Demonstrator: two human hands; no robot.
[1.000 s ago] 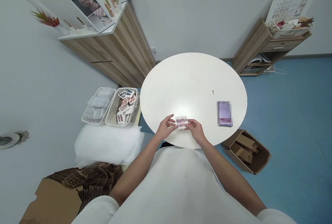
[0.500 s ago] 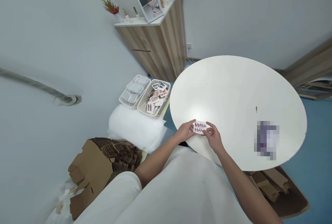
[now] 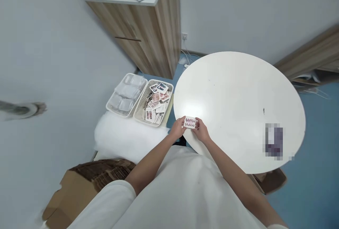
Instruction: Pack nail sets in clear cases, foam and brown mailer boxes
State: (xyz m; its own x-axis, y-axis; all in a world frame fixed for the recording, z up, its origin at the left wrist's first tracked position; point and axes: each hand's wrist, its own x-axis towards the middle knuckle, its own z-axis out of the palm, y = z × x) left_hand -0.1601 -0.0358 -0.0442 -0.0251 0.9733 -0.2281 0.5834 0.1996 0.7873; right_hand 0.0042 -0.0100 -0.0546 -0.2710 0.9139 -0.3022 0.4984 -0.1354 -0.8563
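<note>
A small white card of press-on nails [image 3: 190, 122], with pink and purple nails in two rows, is held between my two hands near the left edge of the round white table [image 3: 238, 87]. My left hand [image 3: 178, 128] pinches its left end. At the right end, my right hand [image 3: 201, 130] grips it with fingers closed. To the left, a white basket [image 3: 138, 112] holds several similar nail cards [image 3: 156, 97]. Beside that stands a second white basket [image 3: 109, 104] with clear plastic packs [image 3: 127, 91].
White foam wrap [image 3: 124, 133] lies below the baskets, above stacked brown cardboard [image 3: 71, 190]. A blurred-out purple object [image 3: 274, 140] rests on the table's right side. An open carton [image 3: 272, 183] stands under the table edge. A wooden cabinet [image 3: 137, 27] is against the wall.
The view has tilted down and shifted. Both hands, still holding the nail card, have moved left in the picture, closer to the baskets and the table's left edge.
</note>
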